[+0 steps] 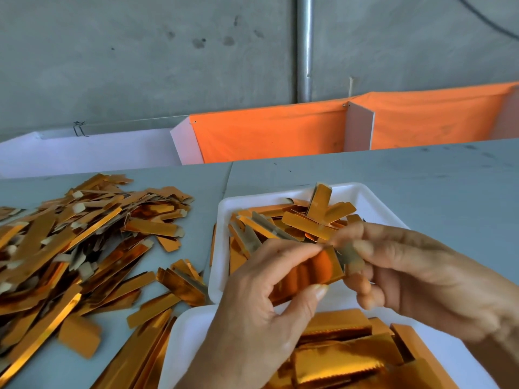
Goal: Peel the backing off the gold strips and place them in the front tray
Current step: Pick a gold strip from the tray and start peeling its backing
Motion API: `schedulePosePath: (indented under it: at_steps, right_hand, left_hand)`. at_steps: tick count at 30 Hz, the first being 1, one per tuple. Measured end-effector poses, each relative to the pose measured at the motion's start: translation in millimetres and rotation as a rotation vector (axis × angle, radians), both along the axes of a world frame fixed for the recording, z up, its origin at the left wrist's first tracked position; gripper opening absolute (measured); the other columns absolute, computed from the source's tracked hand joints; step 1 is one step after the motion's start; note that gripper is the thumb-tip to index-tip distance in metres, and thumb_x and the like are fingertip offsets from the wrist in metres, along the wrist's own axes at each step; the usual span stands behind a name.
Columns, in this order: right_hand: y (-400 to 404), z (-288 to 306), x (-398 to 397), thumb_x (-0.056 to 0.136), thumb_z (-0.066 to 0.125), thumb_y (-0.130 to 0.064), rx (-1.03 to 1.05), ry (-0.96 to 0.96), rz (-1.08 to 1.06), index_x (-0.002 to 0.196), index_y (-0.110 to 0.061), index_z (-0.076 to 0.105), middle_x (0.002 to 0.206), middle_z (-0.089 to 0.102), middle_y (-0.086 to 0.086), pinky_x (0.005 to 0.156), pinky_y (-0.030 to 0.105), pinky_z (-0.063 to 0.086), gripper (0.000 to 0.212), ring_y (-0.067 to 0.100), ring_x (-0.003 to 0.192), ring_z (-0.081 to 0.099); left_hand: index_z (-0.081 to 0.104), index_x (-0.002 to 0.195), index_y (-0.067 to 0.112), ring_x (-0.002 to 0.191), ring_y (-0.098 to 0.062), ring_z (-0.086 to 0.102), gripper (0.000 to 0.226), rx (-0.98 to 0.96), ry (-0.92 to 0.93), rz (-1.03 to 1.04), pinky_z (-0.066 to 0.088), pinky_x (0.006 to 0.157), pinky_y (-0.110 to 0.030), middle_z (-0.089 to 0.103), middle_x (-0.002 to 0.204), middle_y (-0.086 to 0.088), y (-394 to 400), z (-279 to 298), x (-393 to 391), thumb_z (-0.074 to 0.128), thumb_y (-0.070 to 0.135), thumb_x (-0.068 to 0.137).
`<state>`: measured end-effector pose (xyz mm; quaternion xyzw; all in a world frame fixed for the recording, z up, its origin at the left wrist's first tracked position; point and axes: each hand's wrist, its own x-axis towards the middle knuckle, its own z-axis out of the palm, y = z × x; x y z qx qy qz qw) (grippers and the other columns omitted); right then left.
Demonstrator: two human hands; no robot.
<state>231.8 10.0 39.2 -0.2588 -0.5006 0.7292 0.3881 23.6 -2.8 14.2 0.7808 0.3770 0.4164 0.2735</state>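
Note:
My left hand [261,313] pinches a short gold strip [311,269] between thumb and fingertips, held above the trays. My right hand [415,279] pinches the grey backing flap [349,255] at the strip's right end, partly pulled away from the gold face. Below my hands, the near white tray [191,341] holds several shiny gold pieces [337,360]. Behind it, the far white tray [373,203] is full of gold strips [306,220] with grey backing showing.
A big loose heap of gold strips and peeled offcuts [75,248] covers the grey table [421,175] on the left. Beyond the table's far edge stand white and orange partition boxes [269,133] against a concrete wall with a metal pipe [304,46].

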Motion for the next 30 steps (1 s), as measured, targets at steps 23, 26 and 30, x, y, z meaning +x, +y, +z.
schedulePosePath:
  at_steps: [23, 26, 30]
  right_hand:
    - [-4, 5, -10, 0.072, 0.063, -0.013, 0.168, -0.316, -0.237, 0.083, -0.013, 0.067, 0.059, 0.055, 0.010, 0.052, 0.022, 0.048, 0.012, 0.017, 0.049, 0.053]
    - [-7, 7, -12, 0.073, 0.062, -0.013, 0.176, -0.333, -0.262, 0.084, -0.011, 0.066, 0.059, 0.055, 0.009, 0.052, 0.022, 0.048, 0.012, 0.018, 0.049, 0.053]
    - [-9, 6, -16, 0.075, 0.066, -0.013, 0.269, -0.439, -0.325, 0.088, -0.008, 0.062, 0.054, 0.057, 0.005, 0.052, 0.019, 0.048, 0.014, 0.015, 0.048, 0.055]
  left_hand:
    - [0.059, 0.117, 0.043, 0.116, -0.002, 0.051, 0.035, -0.004, 0.033, 0.004, 0.043, 0.089, -0.012, 0.055, 0.117, 0.025, -1, 0, 3, 0.061, 0.036, 0.083]
    - [0.060, 0.117, 0.042, 0.116, -0.002, 0.052, 0.035, 0.006, 0.034, 0.004, 0.043, 0.088, -0.011, 0.055, 0.117, 0.025, -1, 0, 2, 0.061, 0.035, 0.083]
    - [0.060, 0.122, 0.037, 0.114, 0.001, 0.050, 0.038, 0.103, 0.117, 0.041, 0.038, 0.088, -0.005, 0.054, 0.114, 0.025, 0, 0, 3, 0.059, 0.034, 0.084]
